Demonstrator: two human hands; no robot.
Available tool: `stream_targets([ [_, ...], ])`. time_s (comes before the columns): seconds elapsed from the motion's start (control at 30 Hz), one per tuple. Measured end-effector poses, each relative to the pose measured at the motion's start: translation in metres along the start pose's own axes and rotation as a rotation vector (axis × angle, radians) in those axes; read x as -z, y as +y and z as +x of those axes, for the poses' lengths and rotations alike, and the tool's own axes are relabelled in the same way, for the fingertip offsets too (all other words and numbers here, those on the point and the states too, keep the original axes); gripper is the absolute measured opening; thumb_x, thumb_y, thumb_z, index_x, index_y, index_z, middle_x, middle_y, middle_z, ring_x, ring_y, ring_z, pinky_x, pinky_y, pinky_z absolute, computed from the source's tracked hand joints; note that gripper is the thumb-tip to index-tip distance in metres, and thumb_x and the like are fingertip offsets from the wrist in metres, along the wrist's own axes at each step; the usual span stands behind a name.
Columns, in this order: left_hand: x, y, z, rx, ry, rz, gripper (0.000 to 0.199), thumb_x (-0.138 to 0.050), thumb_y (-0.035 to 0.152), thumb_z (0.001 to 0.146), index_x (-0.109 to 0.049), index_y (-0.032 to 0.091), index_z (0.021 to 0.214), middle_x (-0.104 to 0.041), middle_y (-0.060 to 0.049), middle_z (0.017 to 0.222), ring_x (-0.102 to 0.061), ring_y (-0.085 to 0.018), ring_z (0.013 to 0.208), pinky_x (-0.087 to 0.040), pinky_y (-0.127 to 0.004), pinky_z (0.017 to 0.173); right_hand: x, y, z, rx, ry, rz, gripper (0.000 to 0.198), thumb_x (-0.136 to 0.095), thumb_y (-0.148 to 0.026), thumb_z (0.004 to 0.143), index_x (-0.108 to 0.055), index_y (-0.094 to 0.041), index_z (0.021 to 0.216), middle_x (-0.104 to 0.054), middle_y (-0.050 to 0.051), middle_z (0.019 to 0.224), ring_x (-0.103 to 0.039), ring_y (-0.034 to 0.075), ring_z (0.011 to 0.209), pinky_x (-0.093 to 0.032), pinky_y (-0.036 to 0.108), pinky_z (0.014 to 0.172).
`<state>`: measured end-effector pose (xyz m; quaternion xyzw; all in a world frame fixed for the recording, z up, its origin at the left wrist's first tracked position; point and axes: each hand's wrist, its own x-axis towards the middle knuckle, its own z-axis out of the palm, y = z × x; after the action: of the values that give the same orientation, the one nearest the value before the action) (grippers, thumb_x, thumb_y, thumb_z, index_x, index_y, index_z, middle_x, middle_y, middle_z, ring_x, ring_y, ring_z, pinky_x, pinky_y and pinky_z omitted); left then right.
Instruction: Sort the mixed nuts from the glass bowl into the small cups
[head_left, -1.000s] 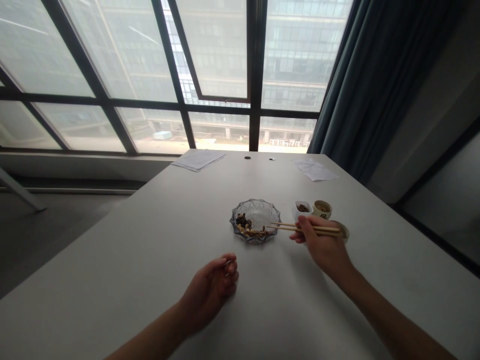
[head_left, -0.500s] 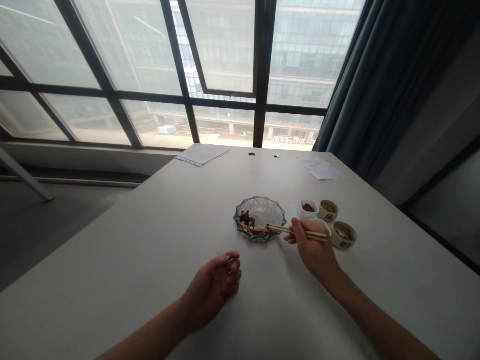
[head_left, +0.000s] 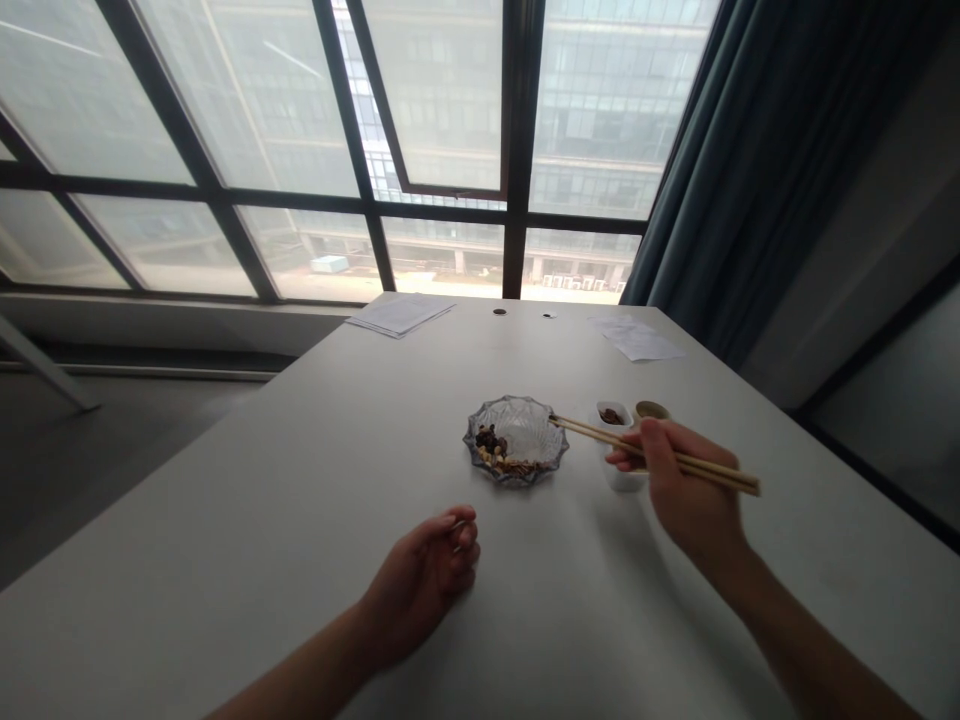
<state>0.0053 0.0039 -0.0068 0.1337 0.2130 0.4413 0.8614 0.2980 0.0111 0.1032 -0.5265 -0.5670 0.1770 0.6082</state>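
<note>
Seen from the head, a white table [head_left: 300, 480] stretches toward a large dark-framed window [head_left: 442, 100]. The left hand [head_left: 424, 585] lies on its side, fingers loosely curled and visibly gripping nothing. The right hand [head_left: 694, 490], wrist raised, pinches pale chopsticks [head_left: 600, 433] between thumb and fingers; their tips point left, at the right rim of a glass bowl [head_left: 521, 413] on the table, ahead of both hands.

Left hand: bare left hand [head_left: 431, 560], near side of the scalloped clear-glass bowl [head_left: 526, 435], slightly left; fingers half curled, thumb uppermost.
Left forearm: bare left forearm [head_left: 300, 665], slanting toward the bowl from its near left.
Chopstick grip: bare right hand [head_left: 686, 480], right of the bowl, fingers wrapped around slim pale-wood chopsticks [head_left: 596, 433], thumb on top.
Right forearm: bare right forearm [head_left: 810, 630], slanting from the bowl's near right.
</note>
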Motion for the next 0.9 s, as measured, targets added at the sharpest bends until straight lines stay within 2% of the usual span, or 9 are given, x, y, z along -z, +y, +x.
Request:
stream_targets([
  [0.17, 0.001, 0.001, 0.000, 0.001, 0.002, 0.000, 0.013, -0.076, 0.013, 0.087, -0.070, 0.010, 0.098, -0.053, -0.001, 0.078, -0.047, -0.010, 0.061, -0.036, -0.020, 0.050, 0.062, -0.017, 0.004, 0.081, 0.295, -0.125, 0.023, -0.071, -0.041, 0.092, -0.077, -0.022, 0.080, -0.075, 0.005, 0.069, -0.074, 0.023, 0.057, -0.064, 0.034, 0.058],
  [0.27, 0.001, 0.002, 0.000, 0.009, 0.002, -0.001, 0.013, -0.077, 0.013, 0.086, -0.070, 0.010, 0.097, -0.053, 0.000, 0.077, -0.047, -0.010, 0.061, -0.036, -0.020, 0.051, 0.093, -0.006, 0.003, 0.042, 0.392, -0.156, 0.022, -0.064, -0.038, 0.096, -0.077, -0.027, 0.081, -0.074, 0.003, 0.071, -0.075, 0.023, 0.060, -0.065, 0.037, 0.065],
  [0.33, 0.000, 0.003, 0.000, 0.007, 0.007, 0.005, 0.014, -0.077, 0.013, 0.086, -0.070, 0.011, 0.097, -0.052, 0.000, 0.077, -0.047, -0.010, 0.061, -0.037, -0.020, 0.051, 0.104, 0.007, 0.004, 0.016, 0.428, -0.132, 0.022, -0.063, -0.037, 0.097, -0.076, -0.027, 0.082, -0.074, 0.003, 0.072, -0.075, 0.023, 0.061, -0.066, 0.038, 0.066],
  [0.43, -0.002, 0.004, 0.000, -0.003, 0.020, 0.017, 0.014, -0.078, 0.013, 0.085, -0.069, 0.011, 0.096, -0.052, 0.000, 0.077, -0.046, -0.010, 0.061, -0.037, -0.021, 0.052, 0.102, 0.027, 0.011, -0.007, 0.422, -0.080, 0.024, -0.064, -0.040, 0.096, -0.074, -0.025, 0.080, -0.073, 0.003, 0.071, -0.075, 0.023, 0.060, -0.065, 0.035, 0.063],
  [0.63, -0.004, 0.004, -0.001, -0.003, 0.034, 0.029, 0.016, -0.078, 0.014, 0.084, -0.067, 0.011, 0.094, -0.051, 0.001, 0.077, -0.046, -0.010, 0.061, -0.036, -0.020, 0.052, 0.070, 0.056, 0.035, -0.040, 0.313, 0.029, 0.038, -0.071, -0.051, 0.090, -0.071, -0.015, 0.077, -0.074, 0.007, 0.066, -0.074, 0.022, 0.053, -0.063, 0.030, 0.053],
  [0.73, -0.004, 0.003, -0.001, -0.003, 0.031, 0.026, 0.016, -0.078, 0.014, 0.084, -0.067, 0.011, 0.095, -0.051, 0.001, 0.076, -0.045, -0.010, 0.060, -0.036, -0.019, 0.051, 0.062, 0.061, 0.040, -0.085, 0.252, 0.031, 0.039, -0.072, -0.053, 0.089, -0.071, -0.015, 0.078, -0.074, 0.007, 0.065, -0.074, 0.022, 0.054, -0.063, 0.029, 0.053],
  [0.9, -0.003, 0.002, -0.003, 0.005, 0.018, 0.006, 0.013, -0.076, 0.013, 0.086, -0.067, 0.011, 0.095, -0.052, 0.000, 0.077, -0.045, -0.010, 0.060, -0.036, -0.019, 0.050, 0.058, 0.054, 0.043, -0.054, 0.280, 0.034, 0.040, -0.073, -0.054, 0.088, -0.072, -0.015, 0.078, -0.074, 0.006, 0.065, -0.074, 0.022, 0.054, -0.063, 0.029, 0.051],
])
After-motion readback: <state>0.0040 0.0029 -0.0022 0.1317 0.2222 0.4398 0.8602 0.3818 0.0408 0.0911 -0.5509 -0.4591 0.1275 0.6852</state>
